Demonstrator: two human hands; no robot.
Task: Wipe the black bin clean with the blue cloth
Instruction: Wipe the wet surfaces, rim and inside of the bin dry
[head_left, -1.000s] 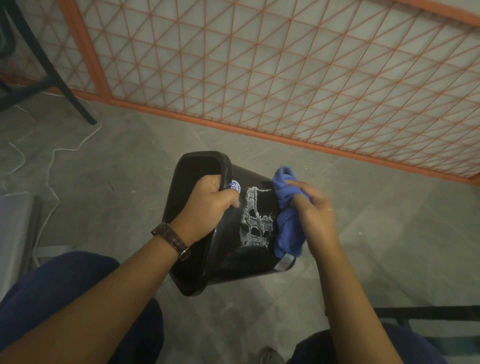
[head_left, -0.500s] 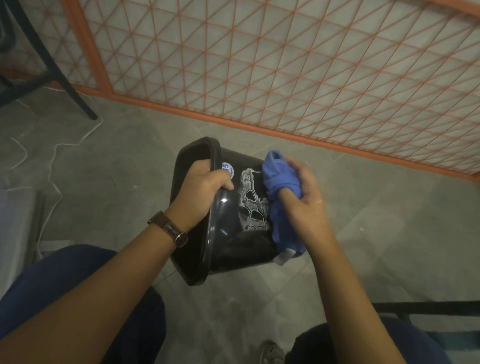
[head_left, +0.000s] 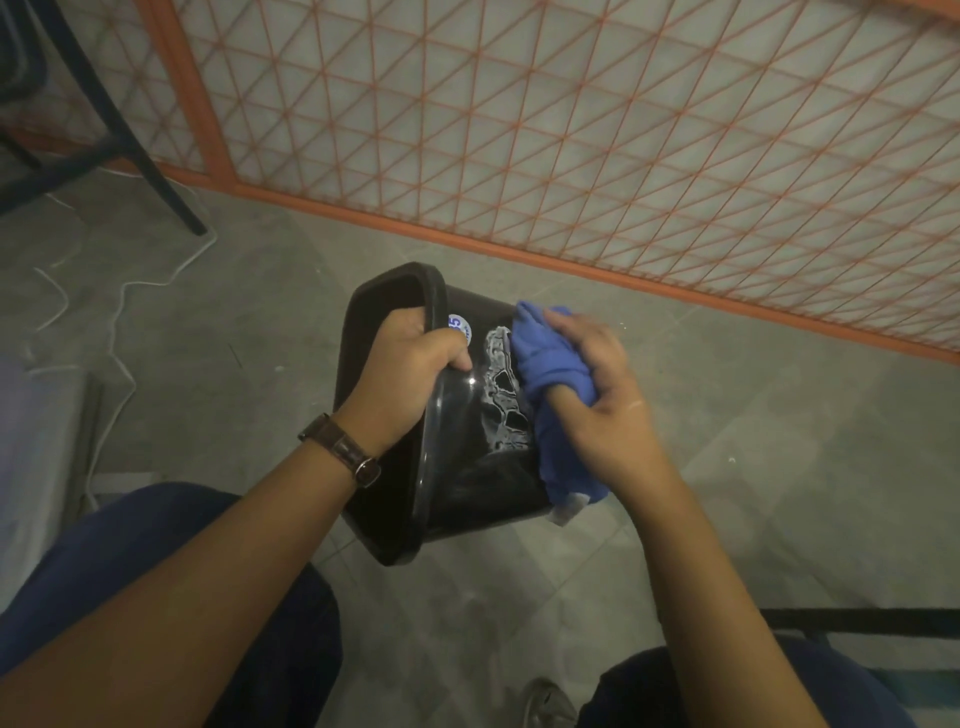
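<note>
The black bin (head_left: 467, 473) is hanging tilted above the floor (head_left: 234, 338), its opening turned left. The left hand (head_left: 410, 374) is gripping its rim, and the right hand (head_left: 602, 410) is clutching the blue cloth (head_left: 548, 364), pressing it against the bin's side.

Orange lattice fence (head_left: 571, 130), white cord (head_left: 122, 296), grey floor (head_left: 779, 441).

Floor (head_left: 779, 457) lies open right of the black bin (head_left: 467, 483); orange mesh fence (head_left: 571, 156) bars the top, chair leg (head_left: 179, 202) upper left
</note>
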